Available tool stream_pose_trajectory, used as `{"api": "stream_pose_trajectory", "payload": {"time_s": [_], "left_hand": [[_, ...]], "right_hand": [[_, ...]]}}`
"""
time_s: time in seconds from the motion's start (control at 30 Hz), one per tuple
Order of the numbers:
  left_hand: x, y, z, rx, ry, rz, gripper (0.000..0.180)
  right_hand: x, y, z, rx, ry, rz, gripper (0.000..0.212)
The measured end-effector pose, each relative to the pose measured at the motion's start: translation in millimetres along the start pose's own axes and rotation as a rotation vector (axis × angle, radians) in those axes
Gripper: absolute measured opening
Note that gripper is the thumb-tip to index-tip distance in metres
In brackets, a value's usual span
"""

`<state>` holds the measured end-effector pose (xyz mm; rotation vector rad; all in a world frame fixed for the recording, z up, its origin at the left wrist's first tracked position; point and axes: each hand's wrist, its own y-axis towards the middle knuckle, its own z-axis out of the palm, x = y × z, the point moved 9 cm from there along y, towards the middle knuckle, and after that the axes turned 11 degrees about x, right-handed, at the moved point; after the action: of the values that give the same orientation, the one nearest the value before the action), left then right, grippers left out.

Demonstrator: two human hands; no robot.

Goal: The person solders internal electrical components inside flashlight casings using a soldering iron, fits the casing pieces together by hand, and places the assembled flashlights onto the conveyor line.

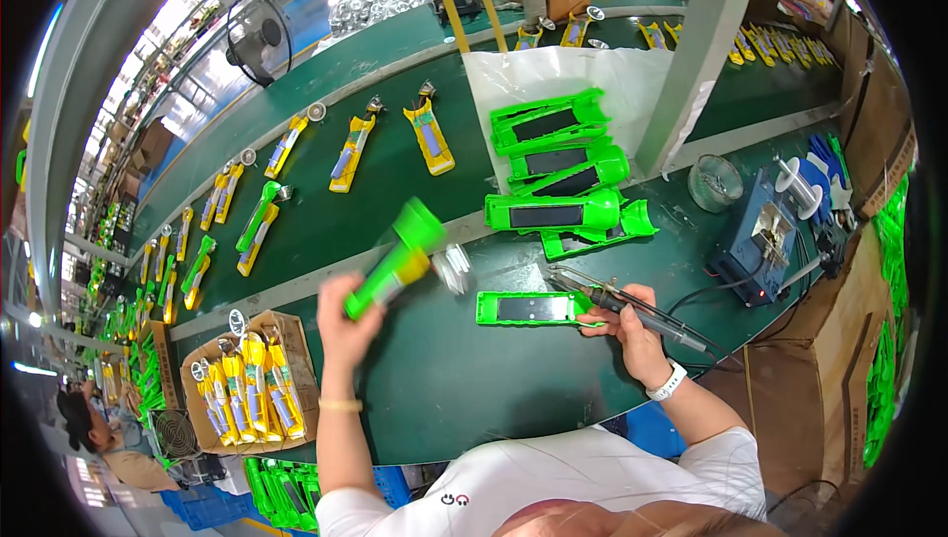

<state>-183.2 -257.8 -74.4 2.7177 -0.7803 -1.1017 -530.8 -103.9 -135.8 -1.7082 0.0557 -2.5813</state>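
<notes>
My left hand [346, 312] is closed around the lower end of a green and yellow flashlight body [395, 263], smeared by motion above the bench. A shiny reflector [453, 268] hangs beside its wide end. In my right hand [632, 335] is a soldering iron [602, 295] with a dark grip, its tip pointing left and away from me. Under that hand lies a green shell half [528, 308] with a dark panel; the fingers reach its right end, but I cannot tell whether they grip it.
Several green shells [553, 213] lie stacked beyond my hands. Yellow flashlight inserts [430, 137] lie along the far belt, and more fill a carton [308, 379] at left. At right stand a blue soldering station [755, 236], a glass jar [715, 184] and a solder spool [798, 188]. A post [701, 58] rises behind.
</notes>
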Motion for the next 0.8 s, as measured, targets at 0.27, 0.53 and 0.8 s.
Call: {"api": "stream_pose_trajectory", "payload": {"time_s": [0.27, 0.53, 0.8], "left_hand": [[190, 121, -44, -0.246, 0.246, -0.41, 0.049], [144, 140, -19, -0.335, 0.696, -0.233, 0.049], [151, 203, 34, 0.142, 1.003, -0.435, 0.055]], "right_hand": [[-2, 1, 3, 0.024, -0.072, -0.012, 0.04], [1, 3, 0, 0.068, -0.023, -0.061, 0.037], [2, 0, 4, 0.096, -0.074, -0.103, 0.032]]}}
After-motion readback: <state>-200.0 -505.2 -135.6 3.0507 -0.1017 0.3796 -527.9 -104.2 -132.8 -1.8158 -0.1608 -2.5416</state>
